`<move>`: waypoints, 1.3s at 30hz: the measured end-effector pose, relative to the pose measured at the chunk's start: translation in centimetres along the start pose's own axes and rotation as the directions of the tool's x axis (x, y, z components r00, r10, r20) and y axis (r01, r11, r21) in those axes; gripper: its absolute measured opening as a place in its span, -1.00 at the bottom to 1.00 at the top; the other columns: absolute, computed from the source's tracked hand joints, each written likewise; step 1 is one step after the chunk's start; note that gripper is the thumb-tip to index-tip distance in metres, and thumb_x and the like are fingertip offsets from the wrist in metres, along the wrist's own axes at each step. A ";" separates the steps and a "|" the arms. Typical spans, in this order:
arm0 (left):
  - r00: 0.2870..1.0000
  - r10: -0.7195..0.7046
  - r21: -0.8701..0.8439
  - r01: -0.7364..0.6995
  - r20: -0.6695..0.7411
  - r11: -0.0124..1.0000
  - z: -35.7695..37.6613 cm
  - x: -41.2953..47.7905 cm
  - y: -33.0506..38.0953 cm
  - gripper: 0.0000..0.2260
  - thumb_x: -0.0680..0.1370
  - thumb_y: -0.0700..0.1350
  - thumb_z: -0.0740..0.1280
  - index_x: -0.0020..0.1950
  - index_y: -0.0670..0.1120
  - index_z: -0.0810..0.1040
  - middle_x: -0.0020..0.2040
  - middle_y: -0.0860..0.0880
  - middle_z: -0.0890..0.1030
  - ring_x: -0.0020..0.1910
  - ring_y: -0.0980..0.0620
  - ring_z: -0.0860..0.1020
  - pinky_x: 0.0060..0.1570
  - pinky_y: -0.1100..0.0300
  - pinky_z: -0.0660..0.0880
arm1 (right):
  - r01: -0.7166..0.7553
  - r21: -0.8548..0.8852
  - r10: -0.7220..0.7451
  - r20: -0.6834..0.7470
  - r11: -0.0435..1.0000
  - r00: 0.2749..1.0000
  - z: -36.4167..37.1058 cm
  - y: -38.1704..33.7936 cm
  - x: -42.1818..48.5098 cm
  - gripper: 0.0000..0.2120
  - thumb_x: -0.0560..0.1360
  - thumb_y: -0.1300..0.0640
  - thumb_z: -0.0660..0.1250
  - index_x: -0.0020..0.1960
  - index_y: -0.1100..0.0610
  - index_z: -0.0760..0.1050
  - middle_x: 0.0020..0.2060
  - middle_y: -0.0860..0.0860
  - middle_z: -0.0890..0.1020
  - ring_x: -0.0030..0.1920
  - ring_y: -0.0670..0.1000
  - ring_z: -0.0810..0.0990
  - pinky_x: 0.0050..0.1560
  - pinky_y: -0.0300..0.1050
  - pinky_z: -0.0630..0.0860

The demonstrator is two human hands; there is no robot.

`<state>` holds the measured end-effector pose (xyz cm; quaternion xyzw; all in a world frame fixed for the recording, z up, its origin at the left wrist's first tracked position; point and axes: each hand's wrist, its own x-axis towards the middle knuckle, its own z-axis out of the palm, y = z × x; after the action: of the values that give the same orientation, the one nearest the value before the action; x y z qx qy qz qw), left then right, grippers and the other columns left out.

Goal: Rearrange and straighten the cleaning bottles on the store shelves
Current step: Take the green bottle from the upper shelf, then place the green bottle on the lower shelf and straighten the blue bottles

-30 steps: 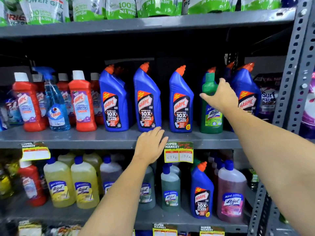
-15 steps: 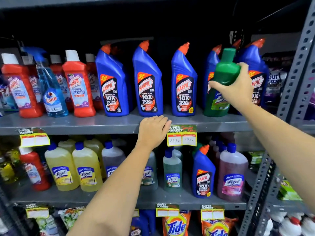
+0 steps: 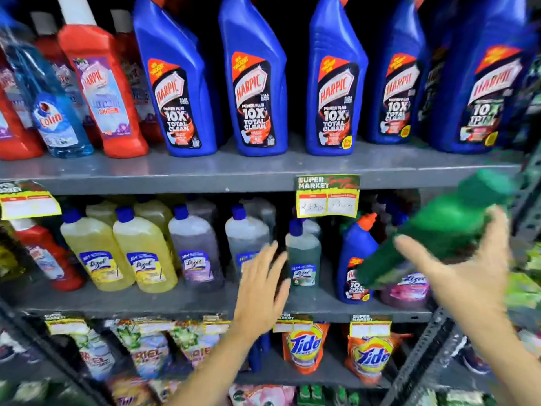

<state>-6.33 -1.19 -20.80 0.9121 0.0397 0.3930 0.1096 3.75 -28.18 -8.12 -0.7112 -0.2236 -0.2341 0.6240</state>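
Note:
My right hand [image 3: 465,268] holds a green Lizol bottle [image 3: 439,227], tilted with its cap up to the right, in front of the lower shelf's right end. My left hand [image 3: 263,285] is open with fingers spread before the lower shelf [image 3: 146,303], close to a clear Lizol bottle [image 3: 246,238] and a green-tinted Lizol bottle [image 3: 303,256]. A small blue Harpic bottle [image 3: 355,259] stands just right of those, partly hidden by the green bottle. On the upper shelf [image 3: 234,171] stands a row of several blue Harpic bottles [image 3: 254,80].
Red Harpic bottles [image 3: 102,86] and a blue Colin spray bottle [image 3: 52,112] stand at the upper left. Yellow Lizol bottles [image 3: 143,250] and a red bottle [image 3: 44,256] fill the lower left. Tide pouches [image 3: 304,347] lie below. A perforated metal upright [image 3: 424,361] runs at the right.
My right hand lifted the green bottle off the upper shelf and brought it down to the lower shelf level. My left hand left the upper shelf edge and dropped lower. The view moved down and closer.

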 end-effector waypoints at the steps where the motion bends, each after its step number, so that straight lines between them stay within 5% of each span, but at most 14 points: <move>1: 0.990 -0.032 0.010 0.031 0.140 0.999 1.7 -1.8 -0.9 -0.58 0.61 -0.01 0.17 0.42 -0.17 0.41 0.49 -0.14 0.33 0.45 -0.14 0.32 0.39 -0.09 0.31 | -0.008 -0.019 0.008 0.031 1.000 0.999 1.9 0.4 -1.9 -0.09 0.14 -0.12 0.60 0.37 0.11 0.29 0.10 -0.12 0.51 0.03 -0.30 0.48 0.15 -0.53 0.32; 3: 0.921 -0.067 0.024 0.062 0.383 0.998 4.1 -4.5 -2.2 -0.54 0.59 0.03 0.10 0.39 -0.19 0.44 0.47 -0.09 0.33 0.42 -0.16 0.36 0.37 -0.09 0.34 | -0.075 -0.024 0.078 0.122 0.997 0.989 5.4 2.6 -4.8 -0.13 0.12 -0.20 0.65 0.31 -0.14 0.29 0.09 -0.22 0.51 0.03 -0.31 0.48 0.17 -0.43 0.37; 5: 0.831 -0.099 0.063 0.077 0.548 0.995 5.5 -5.6 -3.4 -0.42 0.57 0.12 -0.05 0.47 -0.17 0.35 0.53 -0.08 0.24 0.50 -0.10 0.23 0.48 -0.02 0.17 | -0.164 -0.025 0.166 0.180 0.986 0.970 8.1 5.1 -6.4 -0.23 0.15 -0.22 0.60 0.21 -0.34 0.24 0.10 -0.36 0.49 0.06 -0.30 0.50 0.16 -0.44 0.37; 10: 0.737 -0.122 0.180 0.000 0.665 0.984 7.5 -6.6 -6.3 -0.31 0.51 0.19 -0.26 0.56 -0.08 0.15 0.59 -0.05 0.08 0.56 -0.01 0.02 0.51 0.05 -0.09 | -0.229 -0.165 0.266 0.260 0.959 0.928 13.3 9.0 -7.3 -0.20 0.24 -0.12 0.62 0.35 -0.02 0.29 0.19 -0.10 0.47 0.21 -0.02 0.49 0.21 -0.14 0.43; 21: 0.763 -0.104 0.144 0.014 0.638 0.989 8.6 -8.6 -7.2 -0.48 0.57 0.08 0.10 0.51 -0.08 0.29 0.51 -0.08 0.31 0.48 -0.07 0.26 0.44 0.00 0.04 | -0.184 -0.354 0.287 0.263 0.917 0.921 16.2 10.2 -7.9 -0.10 0.30 -0.24 0.54 0.47 -0.04 0.16 0.28 0.00 0.45 0.22 0.06 0.53 0.08 0.06 0.55; 26: 0.756 -0.108 0.172 -0.005 0.645 0.985 8.6 -8.7 -7.1 -0.45 0.55 0.07 0.09 0.52 -0.07 0.26 0.52 -0.07 0.29 0.49 -0.07 0.24 0.44 0.00 0.01 | -0.255 -0.179 0.300 0.310 0.950 0.902 15.4 11.0 -9.0 0.00 0.35 -0.14 0.54 0.59 -0.02 0.02 0.35 -0.17 0.31 0.30 -0.33 0.28 0.28 -0.31 0.30; 28: 0.765 -0.107 0.179 -0.010 0.635 0.984 8.6 -8.7 -7.0 -0.45 0.54 0.07 0.08 0.52 -0.07 0.27 0.52 -0.08 0.30 0.49 -0.07 0.25 0.44 0.00 0.02 | -0.251 -0.147 0.284 0.284 0.957 0.916 14.9 11.2 -10.1 -0.05 0.38 -0.13 0.50 0.59 0.03 0.05 0.38 -0.13 0.30 0.39 -0.26 0.27 0.35 -0.35 0.26; 34: 0.783 -0.122 0.201 -0.004 0.610 0.980 8.7 -8.7 -6.9 -0.51 0.62 0.11 0.04 0.51 -0.04 0.29 0.53 -0.04 0.29 0.50 -0.03 0.22 0.45 0.02 0.00 | -0.138 -0.181 0.126 -0.078 0.974 0.989 10.6 12.3 -9.6 -0.53 0.54 0.02 0.29 0.36 0.21 0.34 0.21 0.15 0.47 0.23 0.17 0.44 0.22 0.29 0.42; 36: 0.783 -0.124 0.201 -0.002 0.610 0.980 8.9 -9.0 -7.0 -0.52 0.64 0.13 0.04 0.51 -0.04 0.28 0.53 -0.04 0.28 0.50 -0.03 0.21 0.45 0.01 0.01 | -0.154 -0.257 0.138 -0.079 0.954 0.987 9.4 12.8 -7.2 -0.53 0.54 0.07 0.30 0.39 0.22 0.32 0.26 0.20 0.44 0.30 0.20 0.40 0.31 0.26 0.38; 39: 0.792 -0.122 0.194 0.005 0.598 0.981 9.0 -9.1 -7.1 -0.52 0.64 0.12 0.05 0.51 -0.04 0.30 0.52 -0.04 0.30 0.50 -0.02 0.23 0.45 0.01 0.03 | -0.183 -0.315 0.224 0.099 0.931 0.969 8.9 13.3 -4.0 -0.34 0.55 0.05 0.36 0.53 0.21 0.16 0.46 0.18 0.35 0.47 0.13 0.31 0.48 0.00 0.24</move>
<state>-5.95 2.74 -34.88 0.9941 0.0690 0.0702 0.0459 9.14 -21.09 -21.95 -0.8320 -0.1510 -0.1514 0.5120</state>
